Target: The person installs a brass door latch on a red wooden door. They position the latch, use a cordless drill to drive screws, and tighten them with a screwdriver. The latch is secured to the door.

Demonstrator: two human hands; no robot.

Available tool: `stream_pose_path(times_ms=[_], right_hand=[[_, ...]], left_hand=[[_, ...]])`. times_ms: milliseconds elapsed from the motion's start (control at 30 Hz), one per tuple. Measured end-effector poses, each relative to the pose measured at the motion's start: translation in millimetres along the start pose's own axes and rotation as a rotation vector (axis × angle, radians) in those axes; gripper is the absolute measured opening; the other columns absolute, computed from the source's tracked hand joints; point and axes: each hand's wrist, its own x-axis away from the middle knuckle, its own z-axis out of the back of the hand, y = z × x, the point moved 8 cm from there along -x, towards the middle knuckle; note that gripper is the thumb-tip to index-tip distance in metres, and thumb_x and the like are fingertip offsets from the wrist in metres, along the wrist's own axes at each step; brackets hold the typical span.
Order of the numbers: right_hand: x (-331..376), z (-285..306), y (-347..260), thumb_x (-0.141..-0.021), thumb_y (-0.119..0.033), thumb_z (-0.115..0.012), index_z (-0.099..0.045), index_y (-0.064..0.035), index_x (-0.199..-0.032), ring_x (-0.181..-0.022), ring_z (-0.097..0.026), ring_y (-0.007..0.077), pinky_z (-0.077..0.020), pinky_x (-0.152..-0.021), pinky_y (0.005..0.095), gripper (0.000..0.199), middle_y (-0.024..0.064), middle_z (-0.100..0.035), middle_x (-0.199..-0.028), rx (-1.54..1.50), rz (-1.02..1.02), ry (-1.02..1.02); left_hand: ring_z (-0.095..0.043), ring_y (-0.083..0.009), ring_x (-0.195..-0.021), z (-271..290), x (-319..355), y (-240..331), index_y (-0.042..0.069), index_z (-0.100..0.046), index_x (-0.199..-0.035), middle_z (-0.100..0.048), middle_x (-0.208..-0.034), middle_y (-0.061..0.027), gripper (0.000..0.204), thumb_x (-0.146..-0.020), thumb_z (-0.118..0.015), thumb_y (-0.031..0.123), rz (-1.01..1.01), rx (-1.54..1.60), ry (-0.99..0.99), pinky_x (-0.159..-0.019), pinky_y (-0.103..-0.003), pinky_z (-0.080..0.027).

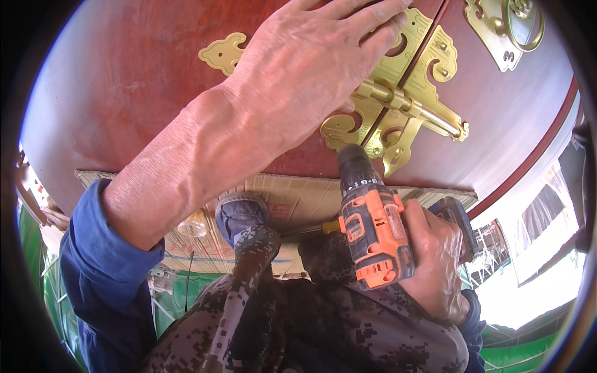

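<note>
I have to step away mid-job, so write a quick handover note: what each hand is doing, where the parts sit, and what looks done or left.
Left hand: flat on the ornate brass latch plate, pressing it against the dark red wooden panel.
Right hand: gripping the orange and black cordless drill, chuck pointed at the plate's lower edge.
Done: screw heads show on the plate's upper right; a brass ring-pull plate sits at top right.
Left: the lower edge, it seems; bit tip is hidden.
</note>
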Motion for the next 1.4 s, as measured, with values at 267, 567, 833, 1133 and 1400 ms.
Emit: stream_pose_path(times_ms=[267, 567, 833, 1133, 1400], right_hand=[[-2.4, -0.5, -0.5, -0.080, -0.031, -0.079, -0.057, 0.0004, -0.096, -0.073, -0.067, 0.0436, -0.0473, -0.065, 0.0551, 0.042, 0.0217, -0.064, -0.079, -0.040, -0.004, -0.008], [-3.2, 5.7, -6.2, -0.079, -0.022, -0.080, -0.060, 0.0015, -0.097, -0.069, -0.065, 0.0427, -0.0476, -0.063, 0.0500, 0.036, 0.0208, -0.063, -0.077, -0.072, 0.019, 0.043], [-4.5, 4.7, -4.7, -0.076, -0.034, -0.082, -0.061, 0.0009, -0.100, -0.073, -0.066, 0.0434, -0.0469, -0.063, 0.0545, 0.047, 0.0207, -0.064, -0.079, -0.059, -0.003, 0.023], [-6.3, 4.7, -2.2, -0.076, -0.035, -0.082, -0.061, 0.0005, -0.099, -0.072, -0.065, 0.0451, -0.0450, -0.063, 0.0546, 0.048, 0.0211, -0.063, -0.077, -0.095, -0.008, 0.046], [-7.6, 8.8, -2.4, -0.075, -0.036, -0.083, -0.059, 0.0006, -0.096, -0.071, -0.064, 0.0454, -0.0442, -0.063, 0.0543, 0.049, 0.0213, -0.062, -0.076, -0.078, 0.014, 0.035]], left_hand=[[-0.024, -0.0286, -0.160, 3.5, 1.9, 0.0, -0.002, -0.043, -0.155, -0.030, -0.170, -0.0166, 0.085, -0.088, -0.076, 0.039, 0.014, -0.007, 0.003, -0.132, -0.048, -0.015], [-0.024, -0.0289, -0.160, 4.7, 0.3, -0.3, -0.003, -0.043, -0.154, -0.030, -0.170, -0.0167, 0.085, -0.088, -0.075, 0.040, 0.012, 0.003, 0.003, -0.132, -0.048, -0.015], [-0.024, -0.0291, -0.160, 3.7, 0.4, -0.3, -0.002, -0.044, -0.153, -0.031, -0.170, -0.0164, 0.085, -0.086, -0.077, 0.039, 0.010, 0.013, 0.002, -0.132, -0.048, -0.016], [-0.025, -0.0285, -0.159, 2.6, 0.4, -0.9, -0.001, -0.045, -0.153, -0.031, -0.170, -0.0157, 0.085, -0.086, -0.078, 0.039, 0.009, 0.008, 0.027, -0.132, -0.048, -0.016], [-0.025, -0.0288, -0.159, 4.3, -0.2, -0.1, -0.002, -0.042, -0.155, -0.030, -0.170, -0.0159, 0.089, -0.085, -0.079, 0.039, 0.005, 0.042, 0.030, -0.132, -0.048, -0.016]])
